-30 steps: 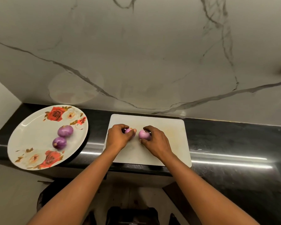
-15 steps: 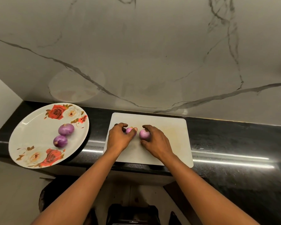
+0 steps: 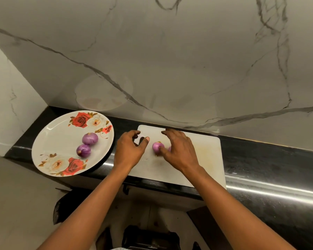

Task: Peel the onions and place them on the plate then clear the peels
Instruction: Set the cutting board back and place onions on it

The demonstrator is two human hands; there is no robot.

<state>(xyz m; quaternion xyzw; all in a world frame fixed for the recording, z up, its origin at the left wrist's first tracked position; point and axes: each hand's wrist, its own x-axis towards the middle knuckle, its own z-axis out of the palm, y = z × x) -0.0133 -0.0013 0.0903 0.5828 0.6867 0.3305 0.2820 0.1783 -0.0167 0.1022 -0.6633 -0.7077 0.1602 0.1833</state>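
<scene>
Loosely spread, the right hand (image 3: 179, 150) touches the onion (image 3: 158, 146); the left hand (image 3: 129, 150) hovers half-curled, empty.

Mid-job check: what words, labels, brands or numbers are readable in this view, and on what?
None: no text can be read anywhere in the head view.
The plate bears only printed roses, with no lettering.
The onions, board, counter and wall carry no labels, numbers or signs.
</scene>
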